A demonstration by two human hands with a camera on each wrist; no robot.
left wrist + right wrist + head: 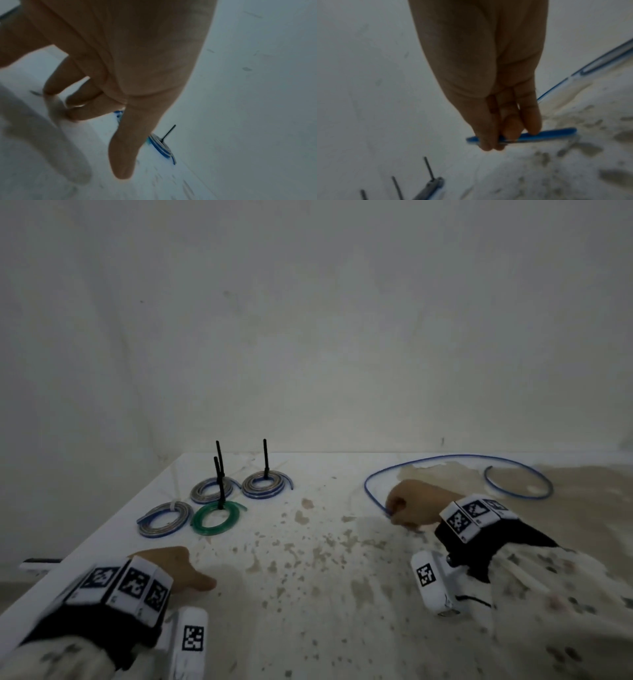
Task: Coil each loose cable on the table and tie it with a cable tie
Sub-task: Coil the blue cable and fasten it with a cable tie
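Note:
A long loose blue cable (459,457) loops across the right of the white table (308,594). My right hand (407,506) pinches one end of the blue cable (546,135) between thumb and fingertips, close to the table. My left hand (178,568) hovers low at the near left and holds nothing, with the thumb out and the fingers loosely bent (82,108). Several tied coils lie at the back left: two grey-blue ones (263,484) (210,490) with black ties standing up, a green one (214,518) with a black tie, and a grey-blue one (164,518) with a pale tie.
The table top is stained brown at the right (582,508) and speckled in the middle. The table's left edge (68,559) runs diagonally beside my left wrist. A bare wall (308,337) rises behind the table.

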